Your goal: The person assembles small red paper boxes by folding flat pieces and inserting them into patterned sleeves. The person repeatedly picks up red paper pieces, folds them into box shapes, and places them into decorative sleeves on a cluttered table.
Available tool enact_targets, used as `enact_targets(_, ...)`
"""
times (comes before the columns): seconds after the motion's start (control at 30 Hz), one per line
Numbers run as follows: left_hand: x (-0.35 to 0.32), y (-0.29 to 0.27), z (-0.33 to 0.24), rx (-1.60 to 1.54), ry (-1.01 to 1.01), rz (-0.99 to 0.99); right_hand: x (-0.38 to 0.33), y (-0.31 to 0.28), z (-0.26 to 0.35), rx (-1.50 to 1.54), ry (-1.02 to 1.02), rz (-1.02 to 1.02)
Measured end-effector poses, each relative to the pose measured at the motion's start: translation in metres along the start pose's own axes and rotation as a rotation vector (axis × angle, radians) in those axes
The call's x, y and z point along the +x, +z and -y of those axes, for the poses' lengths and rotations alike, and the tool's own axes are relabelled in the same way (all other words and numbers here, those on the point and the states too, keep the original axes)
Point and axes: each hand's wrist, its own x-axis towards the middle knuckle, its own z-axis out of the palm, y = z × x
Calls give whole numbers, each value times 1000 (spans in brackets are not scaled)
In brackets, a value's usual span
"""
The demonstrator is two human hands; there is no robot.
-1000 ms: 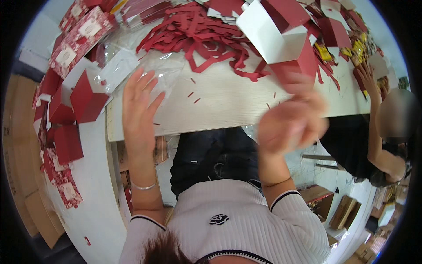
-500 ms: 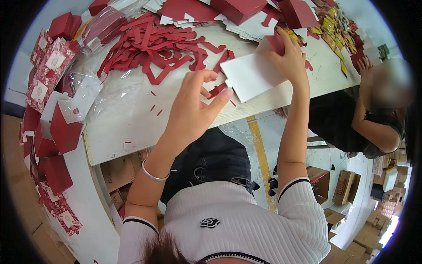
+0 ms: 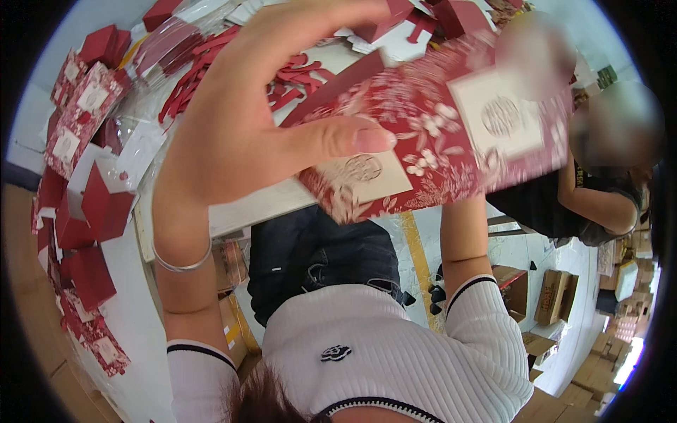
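A red gift box (image 3: 427, 169) with a pale floral print and cream labels is raised close in front of me, tilted and slightly motion-blurred. My left hand (image 3: 243, 116) is spread around its left end. The thumb lies along the printed face, while the fingers arch over the far side, their tips partly out of sight. Below the box my right forearm shows, but my right hand is hidden behind it, so its fingers cannot be made out. Behind the box, red paper strips (image 3: 300, 74) lie heaped on the white table (image 3: 243, 217).
Along the left stand finished-looking floral boxes (image 3: 90, 99) and open plain red boxes (image 3: 92, 276), beside clear plastic wrap (image 3: 137, 151). More red box parts (image 3: 462, 15) are piled at the back. A co-worker (image 3: 599, 190) sits at the right. Cardboard cartons (image 3: 556, 297) stand on the floor.
The box has come up off the table toward me and turned from its white side to its printed side. My left hand has risen and taken hold of it; my right hand went out of sight.
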Motion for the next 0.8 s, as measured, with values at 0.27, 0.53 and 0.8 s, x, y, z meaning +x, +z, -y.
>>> enact_targets(0.27, -42, -5, -13, -456, -477, -367, 10, 2, -26, 126, 117, 40)
enact_targets(0.53, -111, 15, -30, -131, -467, -582, -26, 51, -55, -763, -288, 304)
enact_targets(0.8, -110, 20, -46, 186, -498, -780, -35, 77, -84, -511, -290, 272)
